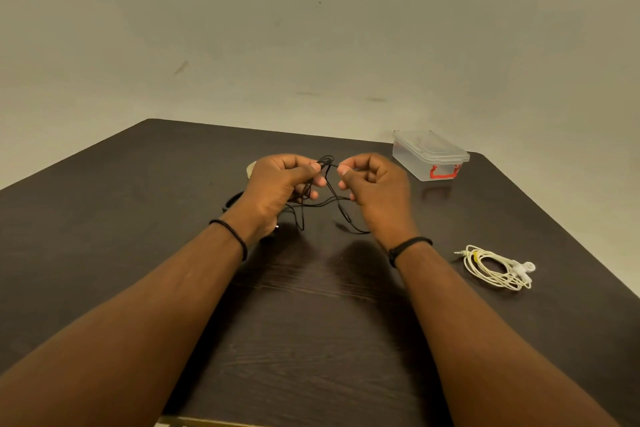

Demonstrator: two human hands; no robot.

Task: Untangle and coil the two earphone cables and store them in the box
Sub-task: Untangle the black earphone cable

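The black cable (pixel 318 199) hangs in loose tangled loops above the table (pixel 173 184), held up between both hands, probably so the snarl falls open and the crossings can be traced. The left hand (pixel 280 184) pinches a bunch of strands between thumb and curled fingers; the right hand (pixel 372 184) pinches one strand just beside it, likely to draw it free. The white cable (pixel 495 267) lies already coiled at the right, apart. The box (pixel 429 154), lid on with a red latch, waits behind it. No readable writing anywhere.
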